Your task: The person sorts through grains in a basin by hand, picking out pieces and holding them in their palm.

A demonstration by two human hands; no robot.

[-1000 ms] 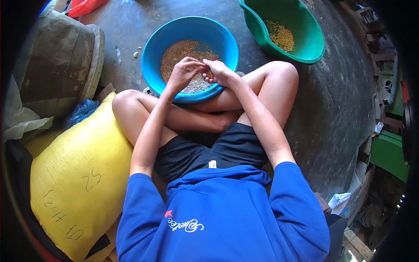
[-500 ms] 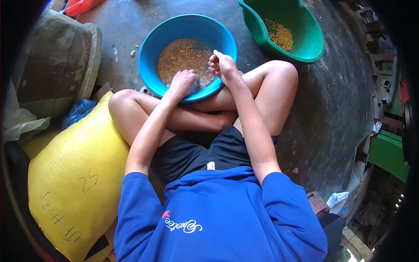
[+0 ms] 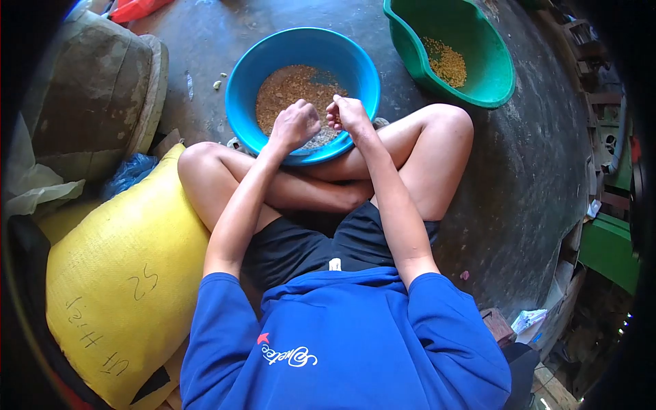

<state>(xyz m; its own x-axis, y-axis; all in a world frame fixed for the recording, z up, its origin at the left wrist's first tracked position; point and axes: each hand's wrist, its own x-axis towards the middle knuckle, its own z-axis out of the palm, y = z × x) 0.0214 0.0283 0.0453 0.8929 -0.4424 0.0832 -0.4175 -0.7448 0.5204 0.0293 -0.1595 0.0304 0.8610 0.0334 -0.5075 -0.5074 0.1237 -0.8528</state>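
Note:
A round blue basin (image 3: 240,102) rests against my crossed legs, partly filled with brownish, flaky grain-like material (image 3: 290,89). Over its near side, my left hand (image 3: 296,125) is closed with curled fingers; whatever they hold, if anything, is hidden. Close by on the right, my right hand (image 3: 348,113) is cupped shut around small reddish-brown grains (image 3: 334,119), which show between its fingers. The two hands face each other, a small gap apart. Paler, whitish bits lie in the basin's near part beneath them.
A green scoop-shaped basket (image 3: 488,51) with yellow kernels (image 3: 445,63) stands at the upper right. A full yellow sack (image 3: 130,273) leans beside my left leg. Behind it are a blue plastic bag (image 3: 126,175) and a large grey container (image 3: 85,89). Green boards (image 3: 608,246) line the far right.
My left hand has lifted from the grain in the basin and come nearer my right hand, its fingers curling. My right hand stays cupped at the rim. The whole view has shifted slightly.

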